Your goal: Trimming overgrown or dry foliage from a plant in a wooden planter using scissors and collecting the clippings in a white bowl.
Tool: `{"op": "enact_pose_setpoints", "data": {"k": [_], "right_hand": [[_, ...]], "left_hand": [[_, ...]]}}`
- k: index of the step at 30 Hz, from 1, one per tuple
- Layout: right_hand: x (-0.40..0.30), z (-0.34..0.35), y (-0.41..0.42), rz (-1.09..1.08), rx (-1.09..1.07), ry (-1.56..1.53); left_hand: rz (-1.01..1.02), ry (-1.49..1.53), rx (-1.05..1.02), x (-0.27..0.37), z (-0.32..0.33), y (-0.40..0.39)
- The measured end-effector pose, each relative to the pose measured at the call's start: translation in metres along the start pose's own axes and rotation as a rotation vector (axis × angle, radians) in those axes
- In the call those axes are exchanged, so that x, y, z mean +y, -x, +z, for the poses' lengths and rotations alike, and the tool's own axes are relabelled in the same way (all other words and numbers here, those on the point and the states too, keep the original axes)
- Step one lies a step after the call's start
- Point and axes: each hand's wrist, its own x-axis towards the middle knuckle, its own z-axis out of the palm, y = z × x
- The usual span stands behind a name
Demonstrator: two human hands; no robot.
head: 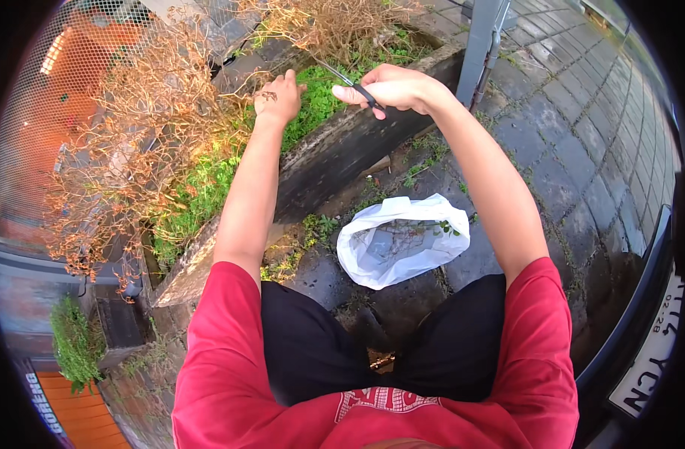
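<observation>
My right hand (pixel 401 88) holds a pair of scissors by its black handles (pixel 369 96). The narrow metal blades (pixel 332 70) point up and left over the planter. To the left, my left hand (pixel 278 96) reaches back-up among the dry brown stems (pixel 168 106), with a withered scrap lying across it. Its fingertips are turned away, so whether they grip a stem cannot be told. Low green plants (pixel 314 95) grow between and beneath both hands. On the ground before me, an open white plastic bag (pixel 370 275) contains thin cut stems and a few green leaves.
The long concrete planter (pixel 342 163) runs diagonally below my hands. A grey metal post (pixel 475 53) with a pipe stands at its right end. Orange mesh (pixel 45 112) lies beyond on the left. A vehicle's dark bumper with a plate (pixel 648 348) is close on my right.
</observation>
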Motion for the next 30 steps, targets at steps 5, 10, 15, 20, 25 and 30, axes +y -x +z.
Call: {"op": "enact_pose_setpoints", "data": {"k": [5, 10, 15, 20, 25, 30], "right_hand": [[-0.012, 0.012, -0.015, 0.034, -0.046, -0.069], [-0.004, 0.014, -0.030, 0.116, -0.056, -0.046], [-0.010, 0.015, -0.055, 0.054, -0.133, -0.175], [-0.016, -0.003, -0.085, 0.231, -0.146, -0.155], [-0.043, 0.014, -0.100, 0.344, -0.206, -0.115], [-0.060, 0.027, -0.090, 0.219, -0.195, -0.231]], "left_hand": [[0.089, 0.050, 0.081, -0.011, 0.011, 0.004], [-0.023, 0.238, 0.020, 0.008, -0.005, 0.014], [-0.081, 0.315, -0.027, 0.007, -0.015, 0.015], [-0.093, 0.328, 0.018, 0.009, -0.004, 0.017], [-0.130, 0.426, -0.049, 0.005, -0.007, 0.017], [-0.172, 0.449, -0.038, 0.009, -0.018, 0.021]]}}
